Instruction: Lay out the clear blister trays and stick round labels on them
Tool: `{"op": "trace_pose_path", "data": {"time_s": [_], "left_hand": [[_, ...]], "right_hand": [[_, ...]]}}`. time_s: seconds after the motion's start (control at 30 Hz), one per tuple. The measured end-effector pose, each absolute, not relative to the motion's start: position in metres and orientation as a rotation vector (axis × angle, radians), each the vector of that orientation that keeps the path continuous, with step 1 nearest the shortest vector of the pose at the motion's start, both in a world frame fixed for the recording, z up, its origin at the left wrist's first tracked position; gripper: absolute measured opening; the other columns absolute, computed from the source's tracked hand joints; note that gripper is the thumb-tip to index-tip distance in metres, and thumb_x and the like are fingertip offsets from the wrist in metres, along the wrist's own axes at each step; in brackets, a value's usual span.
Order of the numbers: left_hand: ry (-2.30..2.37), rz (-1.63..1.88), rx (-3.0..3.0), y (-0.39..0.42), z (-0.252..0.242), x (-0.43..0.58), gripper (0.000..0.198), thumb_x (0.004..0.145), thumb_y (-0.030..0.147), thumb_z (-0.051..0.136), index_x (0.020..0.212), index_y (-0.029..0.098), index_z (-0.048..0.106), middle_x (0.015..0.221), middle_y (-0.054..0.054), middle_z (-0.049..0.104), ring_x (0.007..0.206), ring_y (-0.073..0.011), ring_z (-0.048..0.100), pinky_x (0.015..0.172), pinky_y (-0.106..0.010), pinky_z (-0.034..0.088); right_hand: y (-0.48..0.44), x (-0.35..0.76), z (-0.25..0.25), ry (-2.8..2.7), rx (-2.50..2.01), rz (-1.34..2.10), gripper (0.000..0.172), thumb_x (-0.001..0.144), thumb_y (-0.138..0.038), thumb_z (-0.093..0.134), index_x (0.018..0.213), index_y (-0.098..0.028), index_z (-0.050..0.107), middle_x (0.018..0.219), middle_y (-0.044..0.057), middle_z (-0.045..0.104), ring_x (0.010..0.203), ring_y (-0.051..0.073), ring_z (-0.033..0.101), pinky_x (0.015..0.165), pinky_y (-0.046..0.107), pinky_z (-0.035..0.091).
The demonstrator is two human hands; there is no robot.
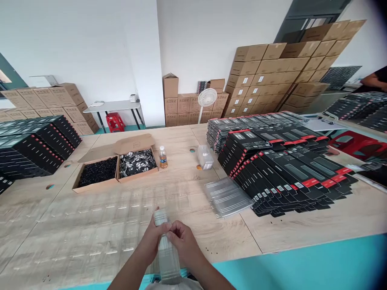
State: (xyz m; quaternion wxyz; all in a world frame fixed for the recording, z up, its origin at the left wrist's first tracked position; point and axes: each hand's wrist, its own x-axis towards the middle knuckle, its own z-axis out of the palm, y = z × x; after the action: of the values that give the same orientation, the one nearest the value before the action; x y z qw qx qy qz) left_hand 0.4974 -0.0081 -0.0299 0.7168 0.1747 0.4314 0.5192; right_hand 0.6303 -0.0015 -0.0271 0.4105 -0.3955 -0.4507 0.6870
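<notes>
Centrally, a pale wood-grain desk (223,237) spreads across the frame. Over its left half lie rows of clear plastic trays (99,233), reaching close to the hands. Beyond them, left of centre, two open cardboard boxes stand side by side: one box of small black parts (96,186), one box of black-and-white packets (139,176). Just right of these is a drink bottle (163,158). Right of centre, flat clear sheets (228,197) lie against a large pile of black boxes (290,165) with red edges. More black boxes are stacked at the far left; cartons (256,80) and a white fan (207,98) stand behind. At the upper right edge, a co-worker's arm (373,81) reaches in.

At bottom centre, both forearms angle upward and inward. Between them, a long clear plastic piece (168,259) points away from the body. The left hand (152,235) wraps its upper part, fingers clamped around it; the right hand (184,239) pinches its right edge, thumbs nearly meeting.
</notes>
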Motion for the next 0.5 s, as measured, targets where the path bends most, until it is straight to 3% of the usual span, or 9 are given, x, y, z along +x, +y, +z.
{"op": "trace_pose_path", "data": {"time_s": [0.2,0.37,0.43,0.5], "left_hand": [[1.022,1.241,0.234,-0.003,-0.023,0.489,0.051,0.067,0.018,0.078,0.115,0.019,0.061,0.085,-0.002,0.071,0.075,-0.0195,0.066,0.07,-0.031,0.051],[1.14,1.286,0.051,-0.01,-0.034,0.458,0.017,0.075,0.015,0.069,0.091,0.011,0.066,0.089,-0.012,0.073,0.079,-0.0219,0.07,0.076,-0.035,0.057],[1.135,1.295,0.038,-0.014,-0.036,0.451,0.016,0.077,0.015,0.068,0.092,0.011,0.067,0.091,-0.013,0.074,0.081,-0.0225,0.071,0.077,-0.036,0.058],[1.12,1.291,0.027,-0.017,-0.036,0.449,0.018,0.078,0.017,0.067,0.095,0.011,0.068,0.092,-0.013,0.075,0.082,-0.0231,0.071,0.077,-0.036,0.058]], "right_hand": [[0.003,0.647,-0.025,-0.746,-0.922,1.812,0.035,0.071,-0.046,0.077,0.065,-0.02,0.054,0.068,-0.003,0.056,0.067,0.013,0.05,0.069,0.027,0.043],[0.027,0.723,-0.069,-0.534,-1.143,1.685,0.037,0.066,-0.052,0.076,0.07,-0.022,0.053,0.094,0.004,0.066,0.099,0.023,0.062,0.087,0.039,0.051],[0.03,0.749,-0.098,-0.669,-1.414,1.642,0.037,0.07,-0.055,0.067,0.068,-0.023,0.049,0.09,0.005,0.066,0.095,0.022,0.065,0.083,0.038,0.053],[0.03,0.758,-0.127,-0.85,-1.641,1.562,0.035,0.075,-0.056,0.054,0.065,-0.023,0.047,0.074,0.004,0.063,0.079,0.02,0.065,0.073,0.035,0.054]]}}
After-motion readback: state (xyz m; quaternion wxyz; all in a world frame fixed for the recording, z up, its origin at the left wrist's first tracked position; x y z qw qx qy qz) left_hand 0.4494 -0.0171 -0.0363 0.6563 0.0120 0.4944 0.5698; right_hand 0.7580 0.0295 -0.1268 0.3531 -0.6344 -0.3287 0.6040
